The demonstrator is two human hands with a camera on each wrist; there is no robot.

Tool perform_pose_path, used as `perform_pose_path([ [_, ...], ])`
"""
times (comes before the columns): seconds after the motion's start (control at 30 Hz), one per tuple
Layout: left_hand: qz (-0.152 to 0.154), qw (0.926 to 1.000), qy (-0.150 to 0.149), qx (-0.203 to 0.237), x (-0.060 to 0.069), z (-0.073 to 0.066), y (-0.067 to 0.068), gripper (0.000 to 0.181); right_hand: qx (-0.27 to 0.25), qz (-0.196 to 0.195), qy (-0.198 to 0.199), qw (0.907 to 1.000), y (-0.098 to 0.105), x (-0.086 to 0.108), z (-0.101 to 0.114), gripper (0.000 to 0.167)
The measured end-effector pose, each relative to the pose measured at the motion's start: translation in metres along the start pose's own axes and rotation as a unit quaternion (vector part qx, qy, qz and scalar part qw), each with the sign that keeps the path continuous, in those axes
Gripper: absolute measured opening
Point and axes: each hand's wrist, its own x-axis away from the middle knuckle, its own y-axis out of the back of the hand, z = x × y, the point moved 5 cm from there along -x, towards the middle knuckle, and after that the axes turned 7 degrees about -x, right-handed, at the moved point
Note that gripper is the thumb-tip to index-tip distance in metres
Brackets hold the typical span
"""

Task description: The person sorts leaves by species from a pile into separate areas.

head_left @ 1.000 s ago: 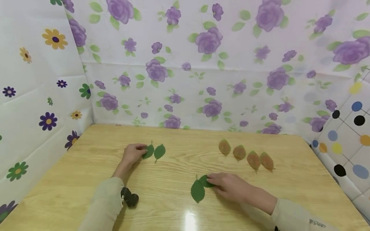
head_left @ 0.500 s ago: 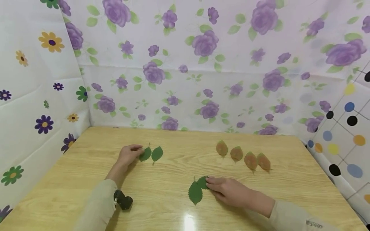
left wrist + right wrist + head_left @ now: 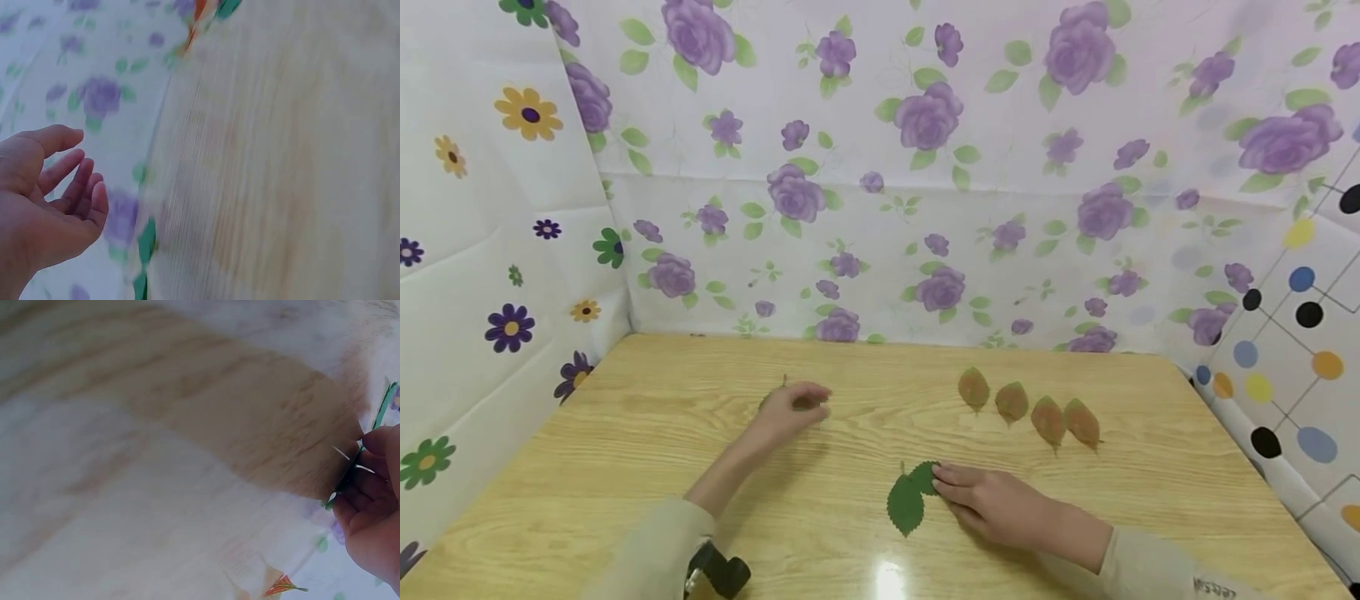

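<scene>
My left hand (image 3: 790,412) hovers over the table's left part, fingers loosely bent and nothing between them. Behind it, a green leaf (image 3: 766,402) shows only its edge and stem in the head view; the leaf beside it is hidden there. Two green leaves (image 3: 147,240) appear edge-on beside the hand in the left wrist view. Near the table's middle, my right hand (image 3: 996,504) rests its fingertips on a toothed green leaf (image 3: 924,477), which touches another green leaf (image 3: 906,505). The right wrist view shows this hand (image 3: 375,506) at the leaf, partly cut off.
Several reddish-brown leaves with green edges (image 3: 1011,402) lie in a slanting row at the back right of the wooden table (image 3: 865,433). A flowered cloth (image 3: 880,208) hangs behind the table, with patterned sheets at both sides.
My left hand has come off the left green leaf and moved right, now covering the leaf beside it. The right hand stays at its leaf. The head view has shifted slightly.
</scene>
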Motion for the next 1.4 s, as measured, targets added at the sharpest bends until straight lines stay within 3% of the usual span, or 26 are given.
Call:
perform_pose_path([
  [0.2, 0.100, 0.9936, -0.052, -0.015, 0.021, -0.027, -0.059, 0.037, -0.004, 0.001, 0.001, 1.0000, -0.001, 0.000, -0.002, 0.035],
  [0.3, 0.120, 0.9882, -0.080, -0.053, 0.030, -0.035, -0.081, 0.037, -0.007, 0.003, -0.003, 1.0000, -0.001, 0.000, -0.003, 0.036],
  [0.5, 0.097, 0.9764, -0.125, -0.147, 0.039, -0.042, -0.106, 0.037, -0.011, 0.009, -0.007, 0.9999, 0.000, 0.001, -0.002, 0.035],
  [0.8, 0.019, 0.9555, -0.124, -0.267, 0.039, -0.047, -0.117, 0.046, -0.004, 0.006, -0.005, 1.0000, 0.000, 0.001, -0.001, 0.035],
  [0.93, 0.028, 0.9581, -0.131, -0.253, 0.038, -0.048, -0.120, 0.042, -0.004, 0.010, -0.010, 0.9999, 0.001, 0.001, -0.001, 0.035],
  [1.13, 0.067, 0.9761, -0.117, -0.170, 0.035, -0.046, -0.119, 0.040, -0.007, 0.011, -0.010, 0.9999, 0.000, 0.002, -0.001, 0.035],
  [1.3, 0.063, 0.9822, -0.114, -0.135, 0.033, -0.042, -0.115, 0.036, -0.003, 0.005, -0.005, 1.0000, 0.000, 0.002, 0.000, 0.035],
  [1.4, 0.062, 0.9878, -0.095, -0.107, 0.032, -0.038, -0.113, 0.033, 0.002, 0.003, -0.002, 1.0000, -0.001, 0.002, 0.000, 0.035],
])
